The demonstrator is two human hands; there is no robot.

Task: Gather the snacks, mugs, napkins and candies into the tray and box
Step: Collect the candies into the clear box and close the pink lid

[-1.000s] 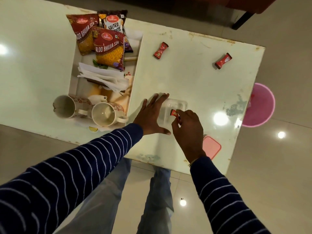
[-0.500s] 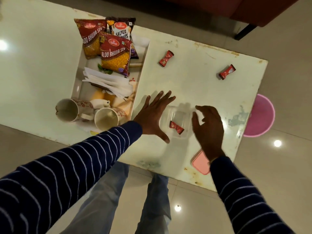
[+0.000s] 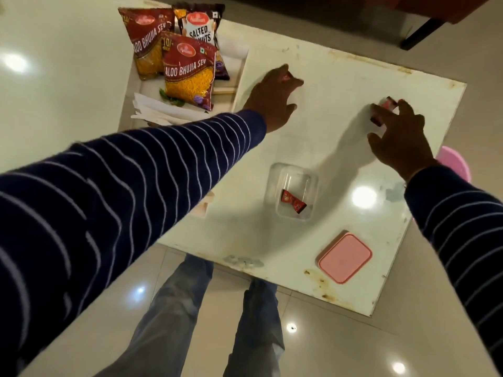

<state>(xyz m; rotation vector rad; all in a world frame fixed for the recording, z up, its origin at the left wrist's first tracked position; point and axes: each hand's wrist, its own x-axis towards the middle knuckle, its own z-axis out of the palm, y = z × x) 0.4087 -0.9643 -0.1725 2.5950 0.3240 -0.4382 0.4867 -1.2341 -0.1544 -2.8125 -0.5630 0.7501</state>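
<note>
In the head view, the left hand [image 3: 272, 97] is stretched forward over the white table [image 3: 340, 85], just to the right of the tray [image 3: 239, 74]. Its fingers are curled down on a red candy [image 3: 287, 75], of which only a small piece shows between the fingers, so the hand seems to grip it, but the hold is mostly hidden. The right hand [image 3: 400, 137] is further to the right, well apart from the left one. Its fingers are curled around a second red candy [image 3: 382, 111] and they touch it at both sides; the candy lies on the table under the fingertips.

Between the two hands and nearer to the person stands a clear plastic box [image 3: 292, 172], with no lid on it. One red candy [image 3: 293, 201] lies inside it. Its pink lid [image 3: 345, 257] lies flat on the table, below the right hand, near the table edge.

To the left of the left hand, the tray holds three snack packets [image 3: 187, 74] that lean on each other, and white napkins [image 3: 163, 112] just in front of them. The left sleeve [image 3: 122, 202] covers the near part of the tray, so the mugs cannot be seen
</note>
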